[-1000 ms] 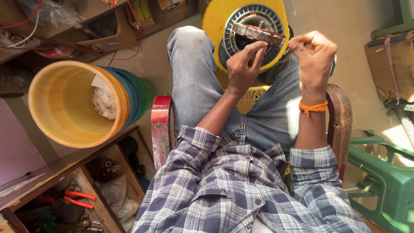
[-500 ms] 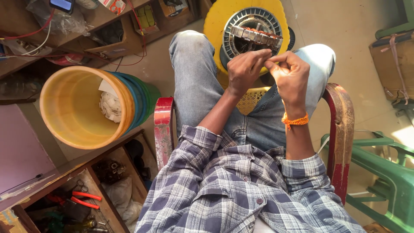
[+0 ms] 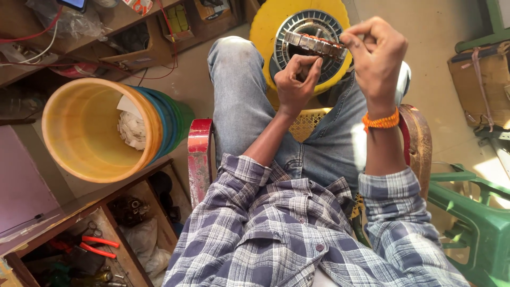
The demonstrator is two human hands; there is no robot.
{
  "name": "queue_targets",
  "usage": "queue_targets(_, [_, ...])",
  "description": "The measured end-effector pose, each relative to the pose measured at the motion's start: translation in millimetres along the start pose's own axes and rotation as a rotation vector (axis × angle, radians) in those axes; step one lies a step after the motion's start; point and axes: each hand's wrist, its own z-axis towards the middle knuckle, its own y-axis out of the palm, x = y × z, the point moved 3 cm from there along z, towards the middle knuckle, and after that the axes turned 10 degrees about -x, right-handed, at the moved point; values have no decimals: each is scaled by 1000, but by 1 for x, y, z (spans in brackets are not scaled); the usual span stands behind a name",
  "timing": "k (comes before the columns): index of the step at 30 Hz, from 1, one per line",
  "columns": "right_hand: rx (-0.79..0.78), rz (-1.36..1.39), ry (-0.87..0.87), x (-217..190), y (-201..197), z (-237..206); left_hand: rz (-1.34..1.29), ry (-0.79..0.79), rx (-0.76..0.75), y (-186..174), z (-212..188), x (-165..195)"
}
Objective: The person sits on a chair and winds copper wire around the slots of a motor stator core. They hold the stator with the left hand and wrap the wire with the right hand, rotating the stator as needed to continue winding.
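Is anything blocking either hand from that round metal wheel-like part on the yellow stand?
Nothing visible does. The left hand already touches the round metal part, and the right hand is at its rim.

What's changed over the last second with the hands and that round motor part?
The right hand has swung in from the right and risen, fingers pinched near the round motor part. The left hand stays against the part's near edge. The part, the yellow bucket and the chair have not shifted.

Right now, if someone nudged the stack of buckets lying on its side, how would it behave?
The stack of buckets would probably roll, since its round wall rests on the floor. It likely feels light: thin plastic, holding only crumpled paper.
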Motion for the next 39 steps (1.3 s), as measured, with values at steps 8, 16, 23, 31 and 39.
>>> queue_targets(8, [-33, 17, -35, 34, 18, 20, -211, -155, -49, 2, 3, -2])
queue_targets(16, [-27, 224, 156, 45, -8, -20, -268, -213, -59, 7, 2, 0])
queue_targets(23, [-19, 203, 227, 19, 6, -46, -277, -193, -74, 5, 3, 0])
queue_targets(31, [10, 67, 127, 16, 38, -57, -3, -67, -69, 0, -1, 6])
queue_targets(39, [18, 141, 122, 11, 33, -76, 429, 357, -246, -1, -2, 23])
